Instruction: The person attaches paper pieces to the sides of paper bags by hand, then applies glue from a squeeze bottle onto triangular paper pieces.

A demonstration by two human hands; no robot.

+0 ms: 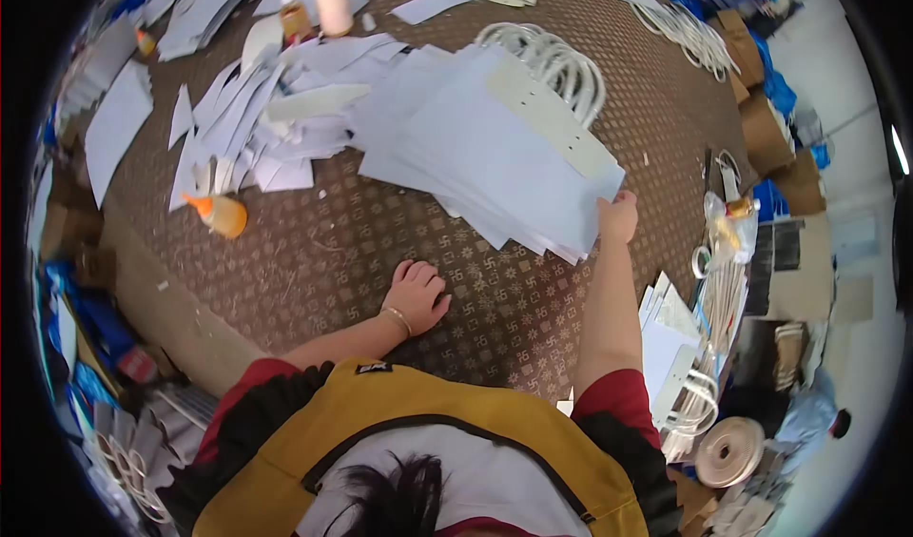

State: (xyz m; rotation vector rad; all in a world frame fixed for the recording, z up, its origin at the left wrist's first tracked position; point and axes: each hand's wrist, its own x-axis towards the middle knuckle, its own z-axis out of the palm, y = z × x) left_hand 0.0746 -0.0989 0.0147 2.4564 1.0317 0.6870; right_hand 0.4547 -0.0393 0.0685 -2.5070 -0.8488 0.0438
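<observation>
My right hand (618, 217) pinches the corner of a white paper sheet (495, 137), at the near right of a fanned stack. A cream strip (556, 123) with small punched holes runs along the sheet's far edge. How many sheets are between the fingers is hidden. My left hand (416, 296) rests palm down on the brown patterned table (323, 271), fingers slightly bent and apart, holding nothing. A coil of white cord (556, 61) lies just behind the stack. Left of it is a heap of loose white paper pieces (257, 123).
An orange-tipped glue bottle (221, 215) stands at the left. Farther back are a pinkish-white bottle (333, 2) and a small amber bottle (295, 19). More white cords (689, 47) lie at the far right. A person (808, 418) is beyond the table's right side, near a large roll (729, 451).
</observation>
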